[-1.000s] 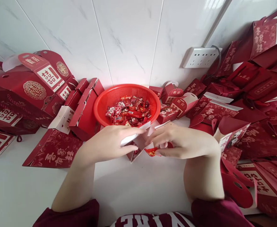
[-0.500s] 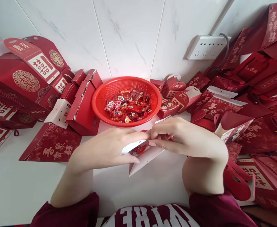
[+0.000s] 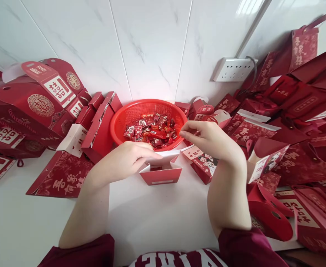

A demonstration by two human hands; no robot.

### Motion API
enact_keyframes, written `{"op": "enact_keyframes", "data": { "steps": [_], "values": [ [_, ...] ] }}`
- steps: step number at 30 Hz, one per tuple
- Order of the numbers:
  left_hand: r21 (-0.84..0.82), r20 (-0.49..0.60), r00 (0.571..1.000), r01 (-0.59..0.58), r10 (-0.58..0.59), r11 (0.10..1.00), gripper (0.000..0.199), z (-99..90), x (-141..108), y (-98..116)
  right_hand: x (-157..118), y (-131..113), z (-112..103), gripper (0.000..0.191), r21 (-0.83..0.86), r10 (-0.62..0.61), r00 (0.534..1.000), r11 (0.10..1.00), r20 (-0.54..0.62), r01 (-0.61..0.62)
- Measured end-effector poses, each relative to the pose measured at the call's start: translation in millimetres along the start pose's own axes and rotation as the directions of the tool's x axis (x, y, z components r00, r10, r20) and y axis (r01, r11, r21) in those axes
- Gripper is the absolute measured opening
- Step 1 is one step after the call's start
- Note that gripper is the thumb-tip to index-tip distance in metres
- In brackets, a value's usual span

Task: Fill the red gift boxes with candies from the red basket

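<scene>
Red card with a white inner face is forming the open box [image 3: 163,177], which is sitting at the centre of the frame on the pale counter [image 3: 157,215], its mouth facing up and something red showing inside. The left hand [image 3: 124,159] is resting over the box's upper left edge with its fingers lying close together; whether they are pinching the card, I cannot tell. The right hand [image 3: 210,139] is hovering by the right rim of the red basket [image 3: 113,128], thumb and forefinger narrowed almost to touching; whether anything small is sitting between them, I cannot tell. Wrapped sweets [image 3: 154,131] are filling the bottom of the basket, and a printed box [image 3: 203,163] is lying just right of the open one.

The box is probably weighing little and sliding easily on the smooth counter. Its walls are looking fairly stiff, but the raised flaps are likely bending or creasing under a hard pinch, so the lower side walls are offering the safer hold, with light pressure from both sides. The sweets are looking small and slick in their wrappers, calling for a fingertip grip.
</scene>
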State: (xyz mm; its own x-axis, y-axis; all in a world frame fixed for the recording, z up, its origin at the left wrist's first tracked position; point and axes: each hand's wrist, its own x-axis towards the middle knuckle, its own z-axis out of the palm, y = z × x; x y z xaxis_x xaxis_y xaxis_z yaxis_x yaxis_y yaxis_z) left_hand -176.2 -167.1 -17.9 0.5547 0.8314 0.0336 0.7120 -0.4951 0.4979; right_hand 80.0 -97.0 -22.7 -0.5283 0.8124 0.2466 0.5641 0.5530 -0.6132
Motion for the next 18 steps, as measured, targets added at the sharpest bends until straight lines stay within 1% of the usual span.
{"op": "enact_keyframes", "data": {
  "steps": [2, 4, 6, 7, 10, 12, 13, 15, 18],
  "values": [
    [-0.008, 0.004, 1.000, -0.016, 0.016, 1.000, 0.045, -1.1, -3, 2, 21, -2, 0, 0.020, -0.025, -0.008, 0.997, 1.000, 0.076, 0.010],
    [-0.001, 0.014, 1.000, -0.011, 0.011, 1.000, 0.042, -2.1, -7, 5, 52, -3, 2, 0.019, -0.098, -0.004, 0.986, 0.995, 0.165, 0.021],
    [0.005, 0.040, 0.999, 0.009, -0.009, 1.000, 0.040, -3.2, -10, 8, 90, 1, 10, 0.021, -0.200, 0.070, 0.970, 0.979, 0.232, -0.023],
    [0.002, 0.061, 0.998, 0.018, -0.019, 1.000, 0.039, -3.7, -11, 9, 109, 5, 16, 0.023, -0.258, 0.140, 0.945, 0.964, 0.295, -0.062],
    [-0.009, 0.080, 0.996, 0.039, -0.039, 0.999, 0.040, -4.6, -13, 9, 159, 24, 42, 0.022, -0.326, 0.258, 0.889, 0.936, 0.379, -0.133],
    [-0.011, 0.066, 0.997, 0.046, -0.045, 0.999, 0.041, -4.5, -12, 8, 180, 37, 60, 0.019, -0.379, 0.328, 0.839, 0.912, 0.434, -0.160],
    [-0.013, 0.061, 0.997, 0.048, -0.047, 0.999, 0.041, -4.4, -11, 8, 188, 42, 68, 0.022, -0.404, 0.349, 0.826, 0.900, 0.442, -0.164],
    [-0.018, 0.063, 0.997, 0.052, -0.051, 0.998, 0.041, -4.0, -9, 6, 201, 50, 82, 0.029, -0.447, 0.366, 0.831, 0.880, 0.420, -0.162],
    [-0.020, 0.067, 0.996, 0.068, -0.066, 0.997, 0.040, -3.7, -7, 3, 217, 57, 96, 0.032, -0.476, 0.340, 0.870, 0.868, 0.357, -0.144]
  ]
}}
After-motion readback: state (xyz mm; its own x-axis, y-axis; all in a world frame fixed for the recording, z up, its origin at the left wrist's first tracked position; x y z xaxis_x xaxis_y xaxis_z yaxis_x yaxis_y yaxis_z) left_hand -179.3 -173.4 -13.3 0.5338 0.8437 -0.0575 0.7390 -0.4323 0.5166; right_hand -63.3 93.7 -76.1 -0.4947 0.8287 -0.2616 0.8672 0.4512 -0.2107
